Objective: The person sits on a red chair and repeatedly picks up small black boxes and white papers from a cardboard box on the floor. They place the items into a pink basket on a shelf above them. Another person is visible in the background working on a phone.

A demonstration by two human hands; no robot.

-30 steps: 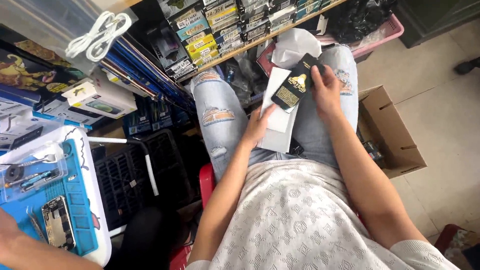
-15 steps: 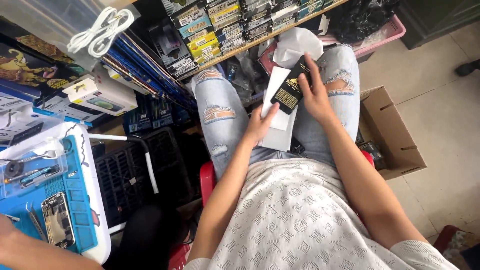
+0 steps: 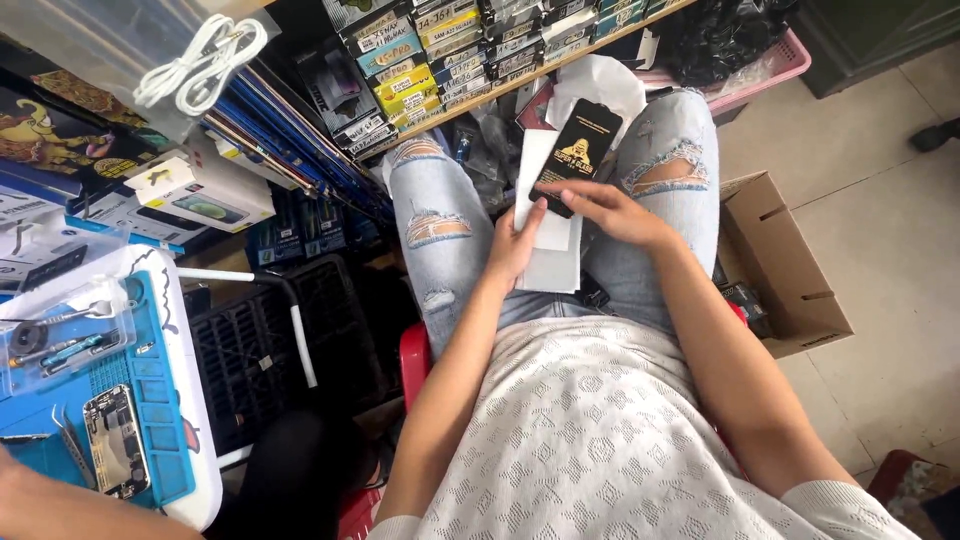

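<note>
Head-worn view, looking steeply down, close over lap point(image 3: 560, 300)

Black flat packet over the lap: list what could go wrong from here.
1. The black packet is pinched only at its lower end by the right hand, most of it standing free; it might slip or bend.
2. The white sleeve rests loosely between the knees under the left hand; it could slide to the floor.
3. The open cardboard box stands beside the right leg; a dropped piece may land there.
</note>
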